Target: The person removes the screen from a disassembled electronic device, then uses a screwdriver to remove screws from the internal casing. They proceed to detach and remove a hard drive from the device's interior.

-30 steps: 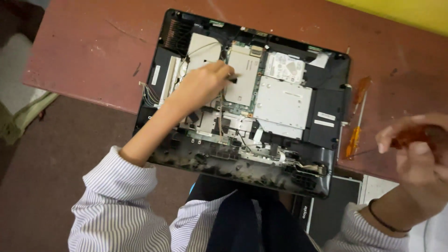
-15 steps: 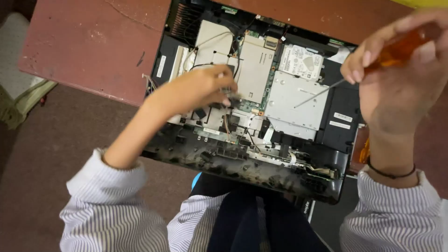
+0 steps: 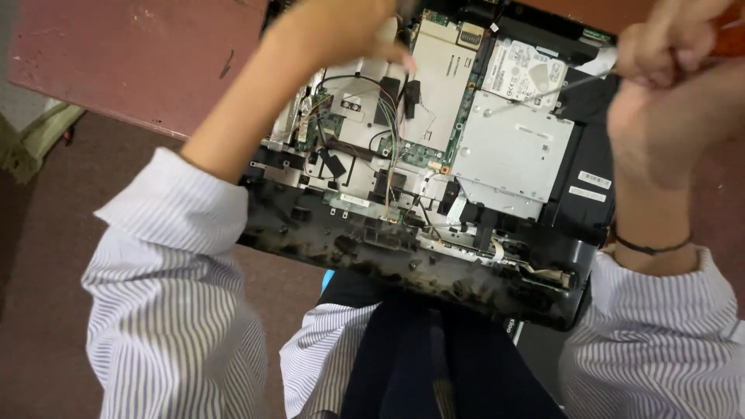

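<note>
Right hand (image 3: 667,101) raised – fingers pinching a screwdriver (image 3: 543,91); left hand (image 3: 349,31) fingers curled onto the opened laptop (image 3: 434,194).

since a second ago my right hand (image 3: 667,85) has come up from the table's right edge, where it held the orange-handled screwdriver (image 3: 543,91) away from the work, and now sits over the opened laptop (image 3: 434,178) with the metal shaft slanting down toward the silver drive plate (image 3: 512,151). my left hand (image 3: 341,31) has slid from the middle of the board toward its far edge. the view has closed in, so the laptop fills more of the frame.
</note>
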